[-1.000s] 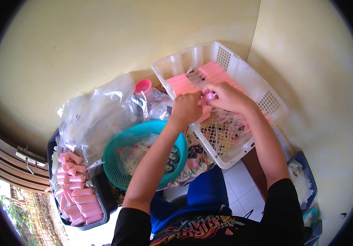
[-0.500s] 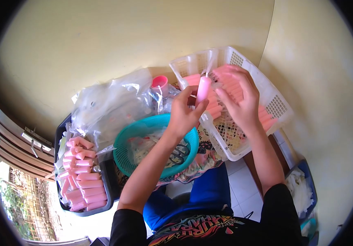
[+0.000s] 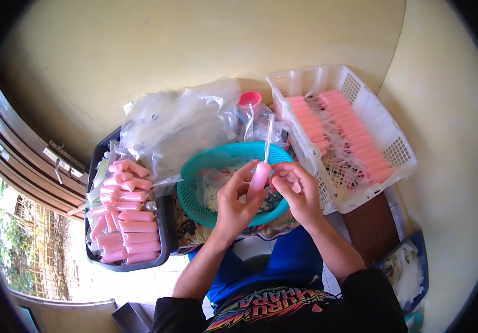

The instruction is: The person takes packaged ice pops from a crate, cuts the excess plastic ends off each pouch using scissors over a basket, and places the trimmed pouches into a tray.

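Observation:
My left hand (image 3: 235,201) is closed round a pink tube (image 3: 258,180), whose clear wrapper end stands upright above it. Just to the right, my right hand (image 3: 300,191) has its fingers apart and curled, close to the tube's upper part. Both hands are over the teal mesh basket (image 3: 191,208), which contains clear plastic and small items too jumbled to tell. At the right, a white crate (image 3: 397,147) holds rows of pink tubes (image 3: 355,133) with clear wrapper ends between them.
A dark tray (image 3: 168,233) of pink tubes (image 3: 139,226) is at the left. Clear plastic sheets (image 3: 183,119) and a pink cup (image 3: 250,100) lie behind the basket. A blue bin (image 3: 419,288) with whitish plastic stands at the lower right.
Both hands have moved from the white crate to over the teal basket, with the pink tube in my left hand. My right hand has come off the tube. The view has shifted left.

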`<act>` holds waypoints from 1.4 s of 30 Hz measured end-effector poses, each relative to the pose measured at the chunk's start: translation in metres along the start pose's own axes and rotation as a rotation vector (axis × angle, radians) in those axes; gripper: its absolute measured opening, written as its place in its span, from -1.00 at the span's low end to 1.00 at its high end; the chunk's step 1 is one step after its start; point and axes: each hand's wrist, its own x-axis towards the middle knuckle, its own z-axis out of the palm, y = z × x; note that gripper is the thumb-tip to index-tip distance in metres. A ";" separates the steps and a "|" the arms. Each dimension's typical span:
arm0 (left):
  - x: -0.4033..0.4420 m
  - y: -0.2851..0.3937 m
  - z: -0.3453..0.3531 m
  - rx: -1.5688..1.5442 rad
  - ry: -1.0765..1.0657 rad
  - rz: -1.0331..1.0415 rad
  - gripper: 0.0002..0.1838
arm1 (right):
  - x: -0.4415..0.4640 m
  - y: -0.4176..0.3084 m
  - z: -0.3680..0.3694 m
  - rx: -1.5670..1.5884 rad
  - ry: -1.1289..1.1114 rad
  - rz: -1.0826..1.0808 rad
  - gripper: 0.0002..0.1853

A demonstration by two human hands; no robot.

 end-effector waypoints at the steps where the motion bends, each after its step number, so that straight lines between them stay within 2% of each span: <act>1: -0.004 -0.001 -0.002 0.017 0.001 0.007 -0.33 | 0.000 0.005 0.004 0.058 0.010 0.060 -0.75; 3: -0.013 0.000 -0.008 0.042 0.013 -0.023 -0.35 | 0.004 0.010 0.009 0.087 -0.002 0.063 -0.75; 5: -0.017 -0.004 -0.014 0.166 0.002 0.040 -0.36 | 0.009 0.010 0.011 0.011 -0.020 0.133 -0.74; 8: -0.020 -0.005 -0.022 0.311 -0.021 0.102 -0.37 | 0.012 0.016 0.015 -0.006 -0.058 0.122 -0.79; 12: -0.026 -0.002 -0.024 0.343 -0.003 0.089 -0.38 | 0.013 0.024 0.018 -0.040 -0.105 0.112 -0.88; 15: -0.029 -0.005 -0.024 0.315 0.003 0.095 -0.46 | 0.014 0.027 0.020 -0.078 -0.095 0.107 -0.90; 18: -0.030 -0.008 -0.020 0.160 0.038 0.008 -0.57 | 0.014 0.036 0.023 -0.067 -0.096 0.055 -0.93; 20: -0.030 -0.010 -0.019 -0.130 0.046 -0.217 -0.69 | 0.013 0.034 0.027 -0.079 -0.103 0.056 -0.94; 23: -0.026 -0.016 -0.021 -0.239 0.009 -0.249 -0.76 | 0.014 0.034 0.029 -0.112 -0.115 0.034 -0.96; 27: -0.023 -0.026 -0.021 -0.282 0.019 -0.223 -0.78 | 0.014 0.029 0.032 -0.133 -0.149 0.054 -0.96; 29: -0.021 -0.021 -0.020 -0.380 0.034 -0.308 -0.78 | 0.014 0.031 0.034 -0.105 -0.132 0.055 -0.96; 32: -0.020 -0.017 -0.017 -0.422 0.076 -0.324 -0.76 | 0.014 0.033 0.035 -0.040 -0.100 0.095 -0.96; 42: -0.018 -0.012 -0.026 -0.286 0.027 -0.349 -0.73 | 0.014 0.031 0.037 0.091 -0.067 0.185 -0.94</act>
